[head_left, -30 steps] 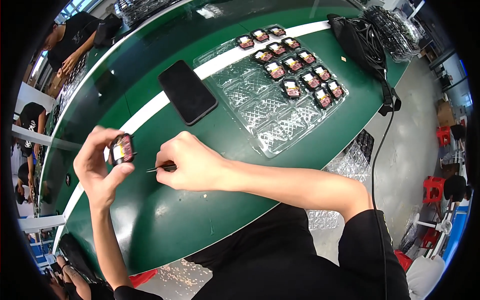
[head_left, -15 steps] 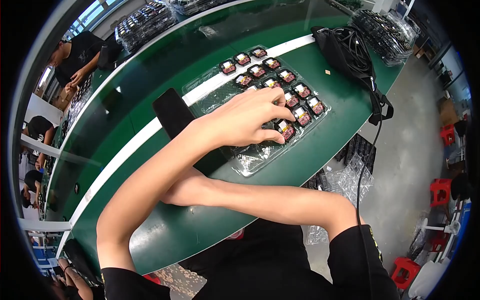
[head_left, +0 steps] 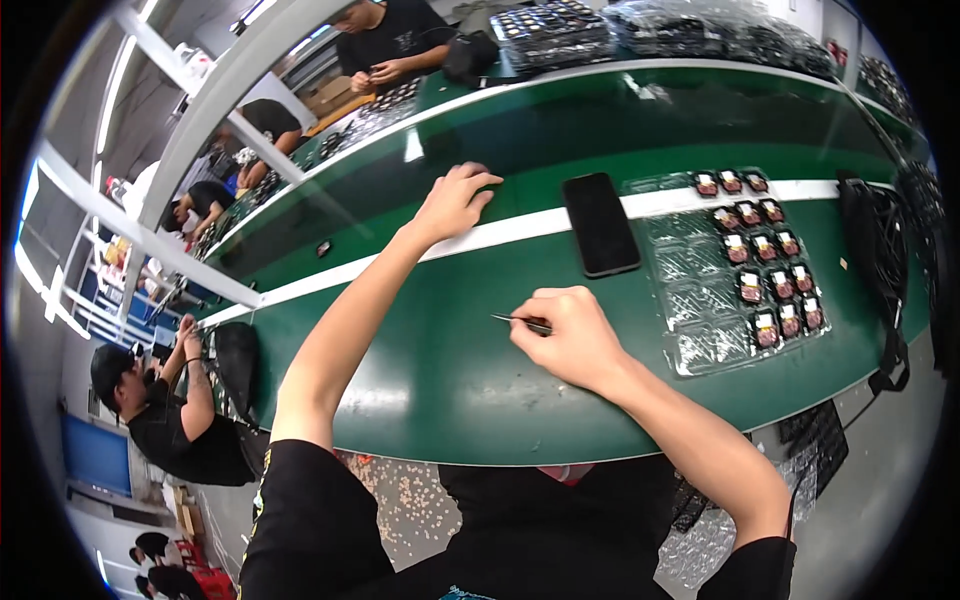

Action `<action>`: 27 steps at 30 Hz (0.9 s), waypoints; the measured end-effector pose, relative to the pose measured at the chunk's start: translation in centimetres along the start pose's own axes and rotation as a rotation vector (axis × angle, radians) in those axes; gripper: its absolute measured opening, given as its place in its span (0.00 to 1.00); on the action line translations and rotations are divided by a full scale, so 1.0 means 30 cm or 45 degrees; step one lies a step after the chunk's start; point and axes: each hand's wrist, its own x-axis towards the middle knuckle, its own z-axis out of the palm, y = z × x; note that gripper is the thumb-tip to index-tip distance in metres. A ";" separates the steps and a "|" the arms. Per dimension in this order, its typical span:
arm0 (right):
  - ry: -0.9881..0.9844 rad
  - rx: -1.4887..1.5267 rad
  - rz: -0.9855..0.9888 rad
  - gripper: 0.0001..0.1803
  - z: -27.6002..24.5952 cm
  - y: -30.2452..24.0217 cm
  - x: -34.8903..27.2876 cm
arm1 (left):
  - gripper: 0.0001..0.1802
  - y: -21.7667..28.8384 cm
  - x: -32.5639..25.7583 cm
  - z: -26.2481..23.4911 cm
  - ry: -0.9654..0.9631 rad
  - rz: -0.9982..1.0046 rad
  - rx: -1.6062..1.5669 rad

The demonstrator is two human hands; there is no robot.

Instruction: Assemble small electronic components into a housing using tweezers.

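My left hand (head_left: 455,205) reaches over the white rail (head_left: 530,228) to the green surface beyond. Its fingers are apart, and nothing shows in them. Above the near tabletop, my right hand (head_left: 568,335) pinches slim, pointed metal tweezers (head_left: 530,324), their tip directed left. A clear plastic tray (head_left: 700,345) lies to the right, across the rail. Small black square parts (head_left: 767,328) with white labels and reddish faces fill its right side in rows. The pockets on its left side hold none. Between my left hand and the tray rests a black phone (head_left: 602,225).
On the far green surface, a small dark part (head_left: 323,248) lies left. A black bag with cables (head_left: 872,240) sits at the right end. Stacked trays (head_left: 555,35) stand behind. A co-worker (head_left: 390,45) sits opposite; another person (head_left: 165,405) is at left.
The view has swung left. My left hand has moved from the parts in the tray to beyond the rail. My right hand, hidden under the left arm before, now shows with tweezers.
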 end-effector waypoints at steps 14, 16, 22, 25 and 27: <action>-0.090 -0.003 0.095 0.09 -0.009 -0.024 -0.003 | 0.31 -0.601 -0.742 -0.213 0.268 -1.137 0.209; -0.084 -0.002 0.097 0.09 -0.010 -0.024 0.000 | 0.29 -0.566 -0.701 -0.215 0.240 -1.104 0.227; 0.048 0.161 0.241 0.08 -0.005 -0.011 0.008 | 0.24 -0.180 -0.546 -0.260 0.072 -0.355 -0.379; 0.049 0.309 0.378 0.07 -0.006 -0.008 0.010 | 0.31 0.069 -0.517 -0.232 -0.209 -0.055 -0.602; 0.028 0.322 0.411 0.07 -0.011 -0.009 0.015 | 0.34 0.174 -0.507 -0.214 -0.282 0.036 -0.668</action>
